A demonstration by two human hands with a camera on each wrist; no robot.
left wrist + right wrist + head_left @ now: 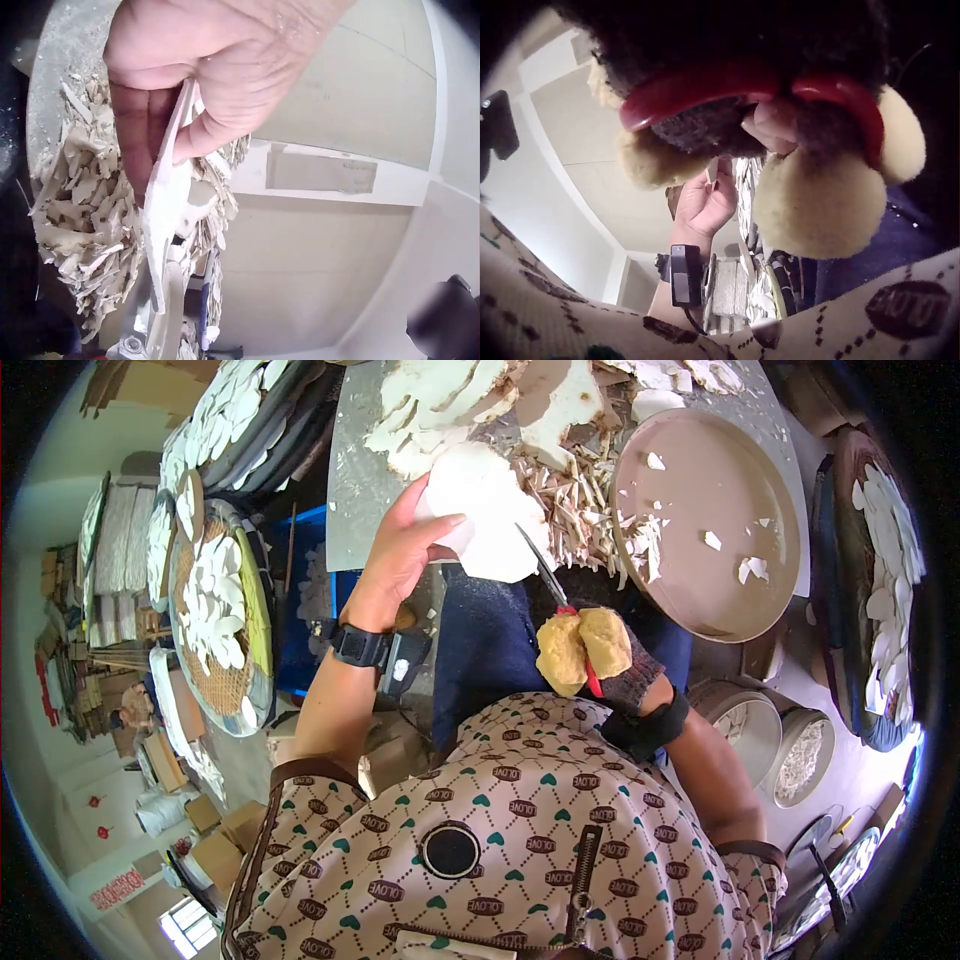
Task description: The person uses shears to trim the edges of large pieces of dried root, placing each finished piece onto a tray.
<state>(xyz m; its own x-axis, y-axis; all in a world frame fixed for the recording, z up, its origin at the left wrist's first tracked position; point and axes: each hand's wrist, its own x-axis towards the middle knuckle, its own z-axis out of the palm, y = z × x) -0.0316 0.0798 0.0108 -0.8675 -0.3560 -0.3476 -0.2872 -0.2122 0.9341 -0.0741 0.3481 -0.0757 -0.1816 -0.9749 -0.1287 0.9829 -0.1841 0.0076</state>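
Observation:
My left hand (408, 550) pinches a thin white slab (485, 510) between thumb and fingers; the left wrist view shows the slab (169, 202) edge-on below my hand (202, 67). My right hand (630, 672), in a dark knitted glove, grips scissors with red handles (705, 91) wrapped in yellow foam (821, 206). In the head view the scissor blades (541, 568) reach the slab's lower right edge. The left wrist view has the metal blades (142, 311) against the slab's lower end.
Narrow offcuts (575, 510) lie heaped on the metal table (350, 490) beyond the slab, with larger ragged sheets (440, 405) behind. A round tray (715, 585) with a few white chips stands to the right. Buckets (800, 760) are at the lower right, a blue crate (300, 600) at the left.

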